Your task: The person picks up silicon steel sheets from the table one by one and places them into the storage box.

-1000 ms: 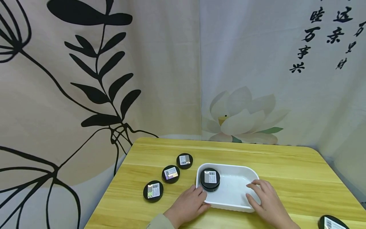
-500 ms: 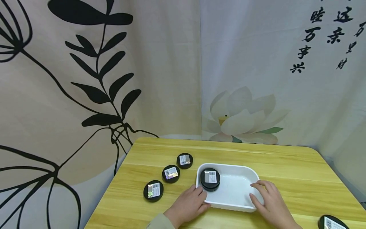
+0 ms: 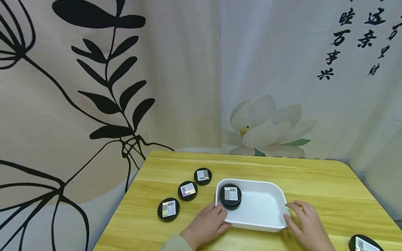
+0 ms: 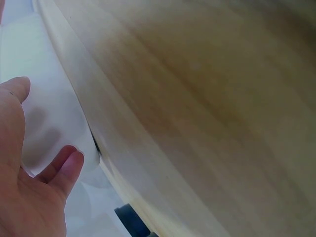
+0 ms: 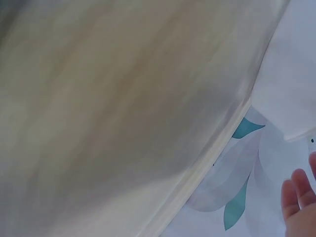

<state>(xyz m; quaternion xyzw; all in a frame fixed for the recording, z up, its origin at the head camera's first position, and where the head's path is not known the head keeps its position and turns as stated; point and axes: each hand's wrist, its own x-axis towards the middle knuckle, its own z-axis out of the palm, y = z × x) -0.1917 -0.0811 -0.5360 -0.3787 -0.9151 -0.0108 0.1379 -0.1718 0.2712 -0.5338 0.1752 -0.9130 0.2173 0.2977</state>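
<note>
A white rectangular tray (image 3: 263,226) stands at the middle of the table. My left hand (image 3: 207,225) holds its near left corner, fingers at the left rim and thumb against the front wall. In the left wrist view, thumb and fingers (image 4: 69,168) lie at the tray's wall (image 4: 49,108). My right hand (image 3: 304,223) is beside the right end, fingers parted and fingertips close to the rim, nothing between them. Inside the tray at the left lies a stack of flat round black containers (image 3: 230,194), the top one with a barcode label.
Left of the tray, three more labelled black round containers (image 3: 168,210) lie in a slanting row on the wooden table (image 3: 251,164). Another black container (image 3: 365,243) is at the lower right, cut by the frame. A printed curtain (image 3: 188,87) hangs behind.
My right hand has moved right, from over the tray's right end to just outside its rim. The left hand, tray and black containers keep their places.
</note>
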